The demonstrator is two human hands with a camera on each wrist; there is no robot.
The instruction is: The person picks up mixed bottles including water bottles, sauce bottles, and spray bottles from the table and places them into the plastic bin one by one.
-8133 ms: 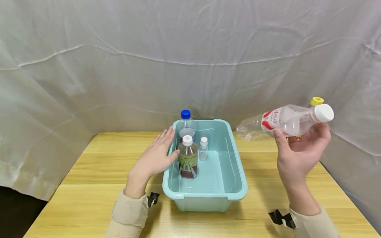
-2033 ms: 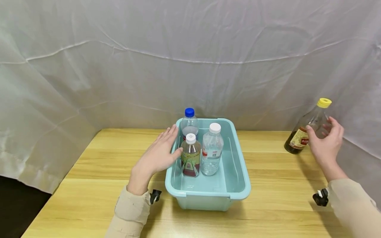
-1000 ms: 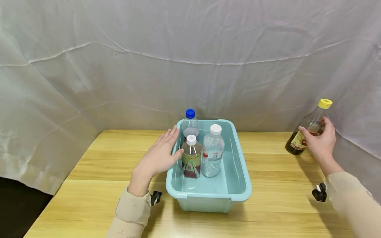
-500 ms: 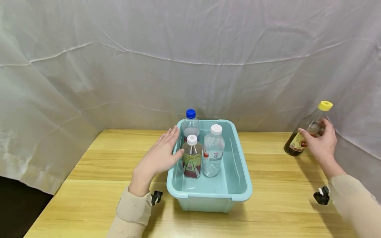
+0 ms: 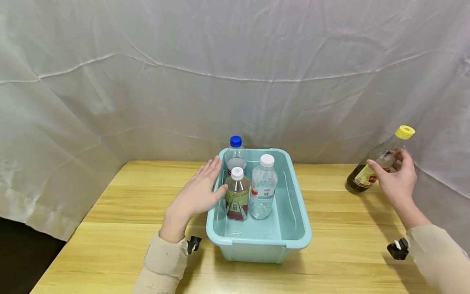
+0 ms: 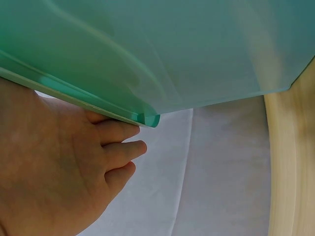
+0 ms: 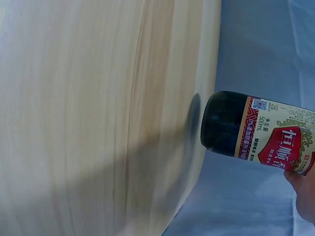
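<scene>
My right hand (image 5: 398,179) grips a vinegar bottle (image 5: 363,176) with a yellow cap and dark liquid, at the right of the table. The bottle leans, its cap to the right; in the right wrist view its dark base (image 7: 224,123) stands apart from its shadow on the wood. My left hand (image 5: 194,194) rests with straight fingers along the left rim of a light blue plastic bin (image 5: 302,212). Upright in the bin are a blue-capped bottle (image 5: 236,157), a white-capped bottle with a green and maroon label (image 5: 236,200), and a clear white-capped bottle (image 5: 262,188).
The bin stands mid-table on a wooden tabletop (image 5: 121,204). Grey cloth (image 5: 235,81) hangs behind and at both sides, close to the vinegar bottle. Bare bin floor (image 5: 262,232) shows at the front.
The clear bottle, earlier in my right hand, now stands in the bin. My right hand has closed round the vinegar bottle, which has tilted more and shifted slightly left. The left hand stays put.
</scene>
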